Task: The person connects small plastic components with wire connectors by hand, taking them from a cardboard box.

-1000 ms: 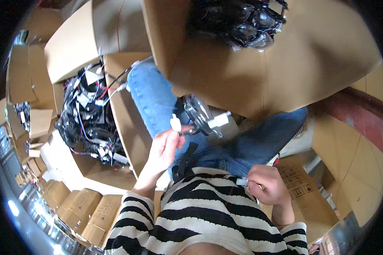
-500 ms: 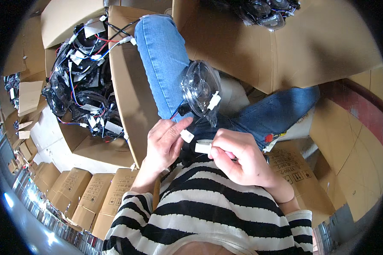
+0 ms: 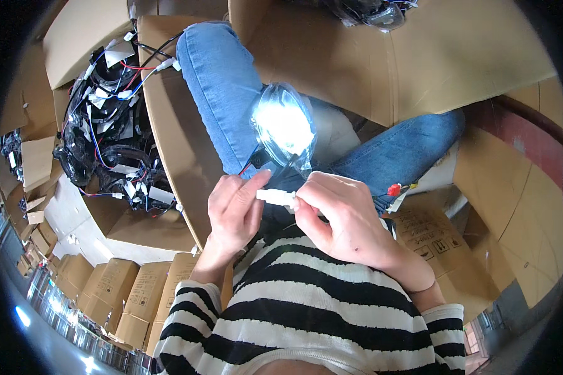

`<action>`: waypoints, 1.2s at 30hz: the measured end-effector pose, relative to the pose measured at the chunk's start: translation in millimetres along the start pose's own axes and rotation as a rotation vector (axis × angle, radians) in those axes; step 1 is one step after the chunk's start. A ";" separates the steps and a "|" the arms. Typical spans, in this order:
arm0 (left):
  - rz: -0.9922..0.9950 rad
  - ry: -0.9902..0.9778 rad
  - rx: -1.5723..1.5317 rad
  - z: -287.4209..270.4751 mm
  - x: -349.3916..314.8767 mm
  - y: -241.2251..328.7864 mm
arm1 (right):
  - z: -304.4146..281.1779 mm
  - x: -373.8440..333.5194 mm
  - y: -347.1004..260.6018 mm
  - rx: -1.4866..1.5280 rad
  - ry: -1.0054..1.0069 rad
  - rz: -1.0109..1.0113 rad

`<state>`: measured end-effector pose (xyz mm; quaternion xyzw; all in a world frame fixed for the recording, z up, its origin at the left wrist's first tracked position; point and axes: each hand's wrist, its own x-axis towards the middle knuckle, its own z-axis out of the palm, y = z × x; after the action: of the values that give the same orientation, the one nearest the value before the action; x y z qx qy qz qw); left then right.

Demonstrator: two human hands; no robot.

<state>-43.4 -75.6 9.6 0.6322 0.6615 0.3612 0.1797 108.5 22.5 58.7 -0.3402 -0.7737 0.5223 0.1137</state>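
Observation:
Between my two hands, a pair of white plastic wire connectors is joined end to end. My left hand pinches the left end, and my right hand grips the right end. Just beyond them a round lamp, wrapped in clear plastic, rests against my bent leg and shines bright white. Wires lead from a small black part at the lamp's lower edge toward my left hand. My fingers hide part of the connectors and where the wires enter.
An open cardboard box on the left holds several bagged lamps with tangled wires. Another large box with lamps stands ahead. Closed cartons line the lower left. A red connector lies by my right leg.
The two white connectors were apart and now meet. The lamp was dark and is now lit. My right hand has moved left, toward my left hand.

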 end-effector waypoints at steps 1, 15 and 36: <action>-0.106 -0.039 -0.107 -2.3 -1.5 0.5 | -0.4 -0.1 2.4 0.052 0.004 -0.022; -0.482 -0.090 -1.175 -23.9 -1.7 -14.2 | -39.3 -13.4 15.3 0.491 -0.175 0.015; -0.228 -0.152 -0.510 -14.9 5.3 -1.2 | -38.3 -18.3 31.0 0.377 -0.252 0.150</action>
<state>-55.4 -74.1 20.0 0.5134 0.6007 0.4449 0.4215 155.1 45.6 50.9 -0.3015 -0.6431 0.7029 0.0384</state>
